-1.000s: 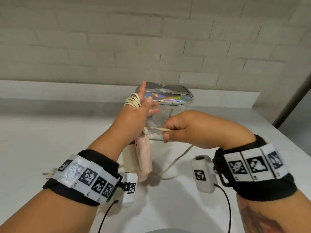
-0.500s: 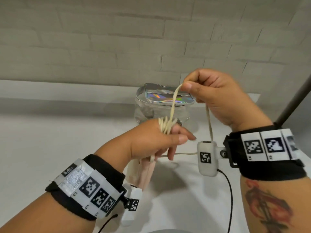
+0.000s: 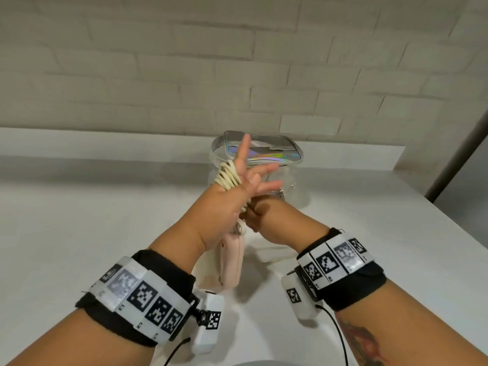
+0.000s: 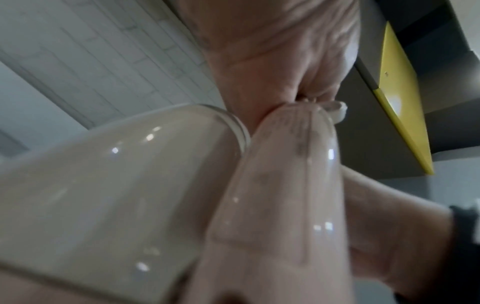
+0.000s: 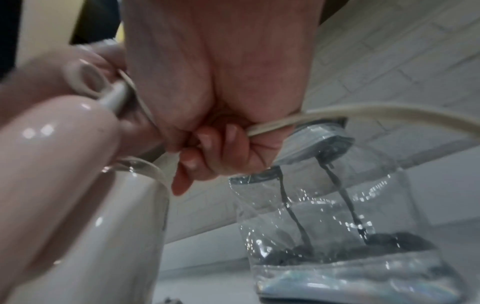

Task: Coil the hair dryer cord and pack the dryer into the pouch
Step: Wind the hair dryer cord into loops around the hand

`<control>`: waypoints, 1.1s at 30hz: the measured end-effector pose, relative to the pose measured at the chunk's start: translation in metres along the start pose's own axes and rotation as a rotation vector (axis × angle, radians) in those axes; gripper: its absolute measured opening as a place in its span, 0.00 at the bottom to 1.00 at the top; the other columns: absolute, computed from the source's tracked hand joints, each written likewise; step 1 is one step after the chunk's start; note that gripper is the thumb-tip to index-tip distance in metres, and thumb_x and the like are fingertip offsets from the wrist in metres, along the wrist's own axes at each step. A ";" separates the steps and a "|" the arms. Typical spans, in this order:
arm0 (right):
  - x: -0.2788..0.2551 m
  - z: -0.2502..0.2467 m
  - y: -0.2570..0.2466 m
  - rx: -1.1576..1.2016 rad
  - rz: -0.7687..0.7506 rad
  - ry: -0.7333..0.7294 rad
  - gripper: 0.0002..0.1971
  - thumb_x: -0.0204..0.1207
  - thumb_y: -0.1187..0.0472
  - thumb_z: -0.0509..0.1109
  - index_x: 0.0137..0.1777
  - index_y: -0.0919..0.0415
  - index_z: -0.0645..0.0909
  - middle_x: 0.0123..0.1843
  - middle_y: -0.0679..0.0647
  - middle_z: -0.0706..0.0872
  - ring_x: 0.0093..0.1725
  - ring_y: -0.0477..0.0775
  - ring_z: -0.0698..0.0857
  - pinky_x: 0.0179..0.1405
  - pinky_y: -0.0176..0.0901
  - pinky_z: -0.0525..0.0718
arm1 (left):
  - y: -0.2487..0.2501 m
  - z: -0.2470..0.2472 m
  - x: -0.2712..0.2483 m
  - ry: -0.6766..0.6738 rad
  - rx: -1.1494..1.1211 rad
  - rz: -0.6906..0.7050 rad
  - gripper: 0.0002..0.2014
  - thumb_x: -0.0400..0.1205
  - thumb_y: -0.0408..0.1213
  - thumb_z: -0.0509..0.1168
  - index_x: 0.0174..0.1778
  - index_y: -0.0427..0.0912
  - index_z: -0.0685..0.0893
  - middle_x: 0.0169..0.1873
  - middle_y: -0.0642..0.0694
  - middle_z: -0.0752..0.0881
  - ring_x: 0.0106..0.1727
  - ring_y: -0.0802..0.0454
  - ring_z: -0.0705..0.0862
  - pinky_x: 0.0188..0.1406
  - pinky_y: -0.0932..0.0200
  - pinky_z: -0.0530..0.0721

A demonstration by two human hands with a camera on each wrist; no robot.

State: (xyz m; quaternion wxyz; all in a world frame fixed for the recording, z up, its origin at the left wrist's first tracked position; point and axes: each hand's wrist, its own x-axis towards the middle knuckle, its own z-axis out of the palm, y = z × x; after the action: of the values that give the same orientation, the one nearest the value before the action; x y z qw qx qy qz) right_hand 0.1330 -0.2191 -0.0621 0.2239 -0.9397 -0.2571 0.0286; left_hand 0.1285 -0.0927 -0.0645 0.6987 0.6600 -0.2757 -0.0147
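The right hand's fingers (image 5: pixel 205 144) are curled tight round the cord (image 5: pixel 337 115), which runs out of the fist toward the pouch. The left hand (image 3: pixel 232 196) has its fingers (image 3: pixel 244 149) spread straight, with several turns of cord looped round them in a bundle (image 3: pixel 228 175); how that hand also keeps hold of the hair dryer (image 3: pixel 229 262), which hangs just below it, cannot be told. The right hand (image 3: pixel 261 215) sits close against the underside of the left hand.

The likeliest trouble is the loops sliding off those straight, splayed fingers, since nothing pins them; a hard pull from the right hand could drag the bundle loose or tighten it unevenly. The dryer's hanging weight could also twist the left hand and spill the coil.

The clear pouch (image 3: pixel 285 186) stands upright on the tabletop (image 3: pixel 79 233) just beyond the hands; a swinging dryer or taut cord could tip it.
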 end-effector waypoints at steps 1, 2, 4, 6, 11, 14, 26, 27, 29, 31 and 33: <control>0.001 0.001 0.003 0.002 0.014 -0.041 0.16 0.84 0.58 0.56 0.35 0.51 0.79 0.33 0.45 0.79 0.40 0.56 0.78 0.41 0.45 0.70 | -0.002 -0.003 0.003 0.045 -0.002 0.000 0.32 0.88 0.44 0.52 0.84 0.60 0.42 0.70 0.52 0.82 0.66 0.54 0.85 0.54 0.67 0.81; 0.002 0.000 0.005 -0.007 0.011 -0.068 0.15 0.84 0.55 0.56 0.38 0.53 0.80 0.32 0.42 0.77 0.37 0.52 0.76 0.38 0.44 0.70 | -0.003 -0.007 0.007 0.084 0.009 0.000 0.32 0.88 0.45 0.52 0.84 0.59 0.40 0.70 0.53 0.82 0.66 0.56 0.85 0.62 0.66 0.78; 0.000 -0.005 0.005 -0.055 -0.032 -0.106 0.14 0.83 0.52 0.57 0.49 0.54 0.84 0.35 0.43 0.80 0.37 0.49 0.76 0.38 0.44 0.73 | -0.005 -0.015 0.013 0.148 0.060 -0.012 0.32 0.89 0.44 0.51 0.84 0.59 0.38 0.69 0.55 0.83 0.65 0.58 0.85 0.59 0.67 0.77; -0.008 -0.015 0.008 -0.063 -0.031 -0.158 0.13 0.81 0.49 0.60 0.49 0.51 0.85 0.33 0.44 0.80 0.37 0.49 0.77 0.41 0.46 0.76 | -0.005 -0.024 0.017 0.213 0.099 -0.031 0.32 0.90 0.43 0.51 0.84 0.59 0.38 0.68 0.56 0.84 0.63 0.59 0.86 0.50 0.68 0.79; -0.027 -0.050 0.010 0.054 0.039 -0.125 0.08 0.77 0.47 0.65 0.44 0.44 0.86 0.27 0.48 0.73 0.27 0.47 0.71 0.30 0.42 0.73 | -0.006 -0.041 0.018 0.305 0.089 -0.070 0.32 0.89 0.42 0.52 0.83 0.61 0.40 0.68 0.52 0.84 0.61 0.57 0.88 0.39 0.79 0.78; -0.035 -0.065 0.010 0.086 0.016 -0.067 0.08 0.77 0.47 0.66 0.41 0.43 0.85 0.26 0.49 0.69 0.27 0.47 0.68 0.30 0.43 0.70 | -0.004 -0.041 0.019 0.311 0.106 -0.096 0.32 0.90 0.42 0.52 0.83 0.61 0.40 0.69 0.52 0.83 0.58 0.60 0.89 0.38 0.81 0.78; -0.028 -0.087 0.010 0.308 -0.170 0.385 0.08 0.77 0.55 0.69 0.41 0.54 0.87 0.40 0.72 0.84 0.35 0.61 0.78 0.38 0.43 0.71 | 0.008 -0.020 0.007 0.133 0.357 -0.154 0.22 0.84 0.60 0.48 0.66 0.59 0.80 0.40 0.47 0.91 0.31 0.54 0.87 0.37 0.53 0.82; -0.025 -0.087 0.009 0.348 -0.171 0.423 0.06 0.77 0.56 0.70 0.41 0.53 0.87 0.40 0.70 0.85 0.36 0.60 0.79 0.40 0.44 0.74 | 0.012 -0.015 0.005 0.073 0.343 -0.162 0.25 0.82 0.63 0.49 0.60 0.55 0.83 0.36 0.45 0.91 0.27 0.53 0.85 0.36 0.58 0.80; -0.018 -0.087 0.010 0.415 -0.155 0.474 0.04 0.75 0.58 0.72 0.40 0.54 0.86 0.37 0.62 0.85 0.36 0.52 0.78 0.40 0.42 0.76 | 0.018 -0.007 0.002 -0.077 0.310 -0.189 0.25 0.77 0.62 0.57 0.52 0.46 0.87 0.29 0.44 0.88 0.21 0.52 0.80 0.34 0.57 0.80; -0.014 -0.085 0.011 0.434 -0.141 0.475 0.04 0.72 0.58 0.74 0.38 0.56 0.85 0.33 0.56 0.82 0.33 0.46 0.75 0.35 0.37 0.74 | 0.021 -0.002 -0.001 -0.221 0.293 -0.244 0.17 0.78 0.51 0.64 0.46 0.40 0.88 0.26 0.43 0.86 0.18 0.52 0.76 0.24 0.65 0.76; -0.009 -0.080 0.014 0.474 -0.134 0.478 0.07 0.69 0.59 0.77 0.36 0.60 0.83 0.29 0.50 0.78 0.29 0.42 0.72 0.30 0.32 0.71 | 0.022 0.000 -0.004 -0.327 0.251 -0.280 0.14 0.82 0.42 0.63 0.45 0.35 0.87 0.25 0.40 0.84 0.16 0.52 0.74 0.20 0.70 0.73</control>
State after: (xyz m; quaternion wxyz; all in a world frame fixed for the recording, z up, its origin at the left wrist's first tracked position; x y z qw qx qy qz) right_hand 0.1455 -0.2664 0.0034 0.4915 -0.8225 -0.2447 -0.1483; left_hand 0.1178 -0.0888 -0.0454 0.5484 0.7622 -0.2906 -0.1839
